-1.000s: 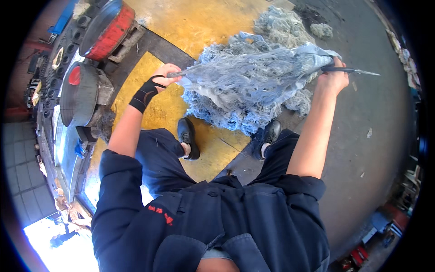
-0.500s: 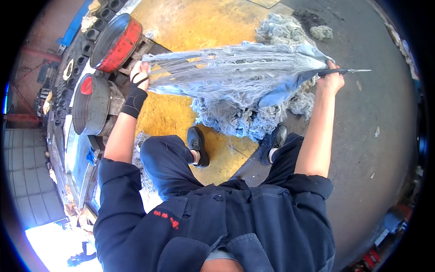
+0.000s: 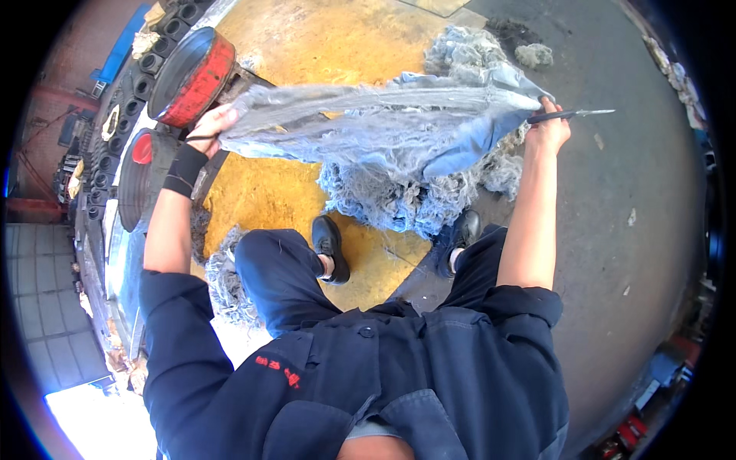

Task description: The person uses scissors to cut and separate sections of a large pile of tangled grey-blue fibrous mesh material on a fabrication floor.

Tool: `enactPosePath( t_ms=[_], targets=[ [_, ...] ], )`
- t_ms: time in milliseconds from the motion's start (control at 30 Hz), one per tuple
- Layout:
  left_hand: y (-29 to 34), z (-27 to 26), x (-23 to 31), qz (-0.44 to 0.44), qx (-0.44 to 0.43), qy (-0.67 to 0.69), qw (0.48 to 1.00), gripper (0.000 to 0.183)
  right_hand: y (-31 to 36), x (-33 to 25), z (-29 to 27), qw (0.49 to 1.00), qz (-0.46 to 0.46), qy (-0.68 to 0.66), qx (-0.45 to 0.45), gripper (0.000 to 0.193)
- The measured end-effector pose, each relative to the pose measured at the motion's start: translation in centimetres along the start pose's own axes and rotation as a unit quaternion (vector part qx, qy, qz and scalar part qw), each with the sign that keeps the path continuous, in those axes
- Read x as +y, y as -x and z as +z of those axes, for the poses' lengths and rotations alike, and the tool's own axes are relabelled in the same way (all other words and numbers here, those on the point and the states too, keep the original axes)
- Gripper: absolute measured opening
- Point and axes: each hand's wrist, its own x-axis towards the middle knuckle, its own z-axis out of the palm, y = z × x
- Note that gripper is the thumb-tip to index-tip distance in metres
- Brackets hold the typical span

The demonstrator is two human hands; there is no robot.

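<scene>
Stretching between both hands, the frayed blue-grey cloth (image 3: 383,126) is now pulled wider and flatter than a second ago; its left edge is gripped by the left hand (image 3: 211,123), its right corner, with a thin metal tool (image 3: 571,115), by the right hand (image 3: 548,130), above the yellow floor (image 3: 307,46)

Frayed pale-blue cloth sheet (image 3: 383,126) stretched between left hand (image 3: 211,123) and right hand (image 3: 548,132), thin metal blade (image 3: 571,115) in right; heap of grey-blue fibre scraps (image 3: 399,199) beneath.

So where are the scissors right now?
In the head view, upper right: the scissors are in the right hand, which also grips the frayed blue cloth.
</scene>
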Motion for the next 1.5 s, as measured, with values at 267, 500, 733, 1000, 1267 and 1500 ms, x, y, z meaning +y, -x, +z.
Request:
enactPosePath(
  t_ms=[267, 500, 733, 1000, 1267, 1500],
  targets=[
    [3.1, -2.2, 0.7, 0.088, 0.073, -0.423, 0.899, 0.023, -3.0, -8.0, 9.0, 0.98, -0.062, -0.01, -0.188, 0.034],
    [2.7, -1.7, 3.0, 0.197, 0.192, 0.151, 0.95, 0.031, 5.3, -25.5, 24.1, 0.925, -0.255, 0.104, -0.261, 0.009],
    [1.6, -4.4, 8.7, 0.309, 0.33, 0.16, 0.877, 0.022, -1.9, -30.5, 28.2, 0.919, -0.252, 0.098, -0.287, 0.051],
    [6.9, -9.4, 11.6, 0.295, 0.337, -0.616, 0.649, 0.019, -1.7, -28.4, 24.0, 0.945, -0.238, 0.09, -0.207, 0.03],
    [6.5, -10.9, 10.1, 0.423, 0.166, -0.397, 0.798, 0.03, -5.5, -25.9, 22.0, 0.915, -0.24, 0.193, -0.261, 0.045],
    [5.9, -11.3, 4.3, 0.428, 0.258, -0.55, 0.669, 0.033, -2.9, -19.9, 16.5, 0.906, -0.201, 0.253, -0.273, 0.034]
  ],
)
